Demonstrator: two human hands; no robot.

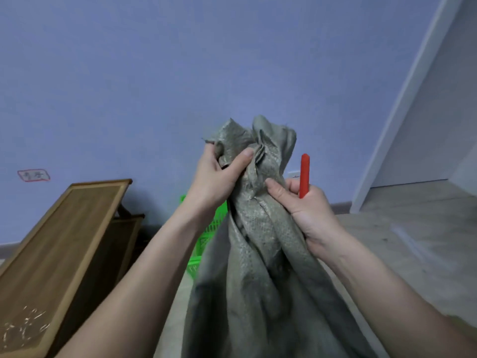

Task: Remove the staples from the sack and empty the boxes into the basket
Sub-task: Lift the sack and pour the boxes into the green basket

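Sack (258, 228) stands upright, gathered mouth pointing up; left hand (214, 182) clutches its neck, right hand (307, 210) pinches sack and an upright red tool (304, 174).

Perhaps home: wooden low table (64, 228).

Sack (260, 228): coarse woven plastic cloth, grey-green, matt, showing a fine grid weave and creasing into stiff folds. Red handle (304, 175): smooth material with a slight sheen, looking like plastic. Basket (206, 236): bright green moulded plastic, slotted and glossy. Low table (59, 241): brown wood with visible grain, wearing a satin finish inside a lighter wooden frame. Wall (180, 60): blue-painted, matt and finely textured. Floor (413, 241): grey wood-grain boards reflecting light dully.
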